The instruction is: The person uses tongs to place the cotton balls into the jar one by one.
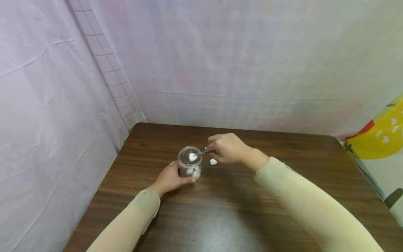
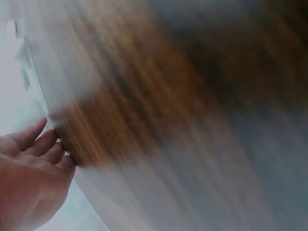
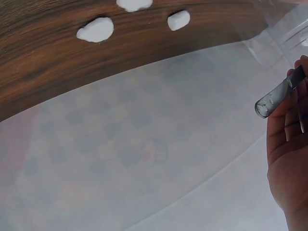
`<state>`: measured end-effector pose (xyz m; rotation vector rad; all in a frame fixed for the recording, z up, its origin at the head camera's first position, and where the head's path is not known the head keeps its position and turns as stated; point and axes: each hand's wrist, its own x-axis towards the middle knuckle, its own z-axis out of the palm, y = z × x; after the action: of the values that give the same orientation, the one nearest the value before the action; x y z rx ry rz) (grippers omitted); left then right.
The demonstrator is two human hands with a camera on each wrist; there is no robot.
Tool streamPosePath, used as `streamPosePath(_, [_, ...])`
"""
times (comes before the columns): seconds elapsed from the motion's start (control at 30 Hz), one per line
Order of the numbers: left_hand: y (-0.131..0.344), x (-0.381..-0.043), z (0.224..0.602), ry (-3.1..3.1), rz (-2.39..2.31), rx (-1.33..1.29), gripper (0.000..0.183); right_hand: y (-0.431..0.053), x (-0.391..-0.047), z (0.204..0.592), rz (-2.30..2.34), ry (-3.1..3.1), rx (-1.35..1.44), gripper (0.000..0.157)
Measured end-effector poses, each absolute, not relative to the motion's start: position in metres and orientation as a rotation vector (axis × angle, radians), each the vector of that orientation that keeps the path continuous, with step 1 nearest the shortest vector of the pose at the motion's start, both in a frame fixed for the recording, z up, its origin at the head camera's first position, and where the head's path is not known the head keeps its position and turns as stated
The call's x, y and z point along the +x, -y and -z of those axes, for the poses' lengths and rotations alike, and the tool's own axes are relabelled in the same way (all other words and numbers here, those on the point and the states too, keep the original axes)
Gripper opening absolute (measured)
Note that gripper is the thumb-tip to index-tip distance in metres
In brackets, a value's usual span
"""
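My left hand [image 1: 171, 178] holds a clear jar [image 1: 185, 166] from its left side, thumb in front. Several white cotton balls [image 1: 196, 174] lie inside the jar. In the left wrist view the left hand [image 2: 36, 178] shows at the lower left, fingers bent. My right hand [image 1: 228, 148] grips a slim metal utensil [image 1: 203, 152] whose tip reaches over the jar's mouth. At that tip is a white cotton ball [image 1: 193, 157]. The right wrist view shows the utensil's rounded, patterned handle end [image 3: 272, 102] sticking out of the right hand [image 3: 293, 168]; I cannot tell its exact kind.
Loose cotton balls [image 3: 96, 30] lie on the dark wooden table [image 1: 283, 182], one cotton ball [image 1: 213, 161] just right of the jar. A pale curtain [image 1: 236, 70] hangs behind the table, and white cloth [image 1: 47, 122] stands along the left.
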<state>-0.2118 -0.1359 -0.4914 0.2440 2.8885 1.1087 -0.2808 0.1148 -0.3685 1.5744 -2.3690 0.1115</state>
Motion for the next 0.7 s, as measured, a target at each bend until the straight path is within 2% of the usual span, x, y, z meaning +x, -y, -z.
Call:
streamPosePath(0.5, [0.136,-0.212,0.493,-2.906,-1.104,0.263,0.085,-0.117,-0.281,0.375,-0.096,2.379,1.559,0.012])
streamPosePath(0.7, [0.135,-0.211,0.491,-2.897,-1.105,0.25,0.084,-0.132,-0.281,0.375,-0.144,2.371,1.526,0.012])
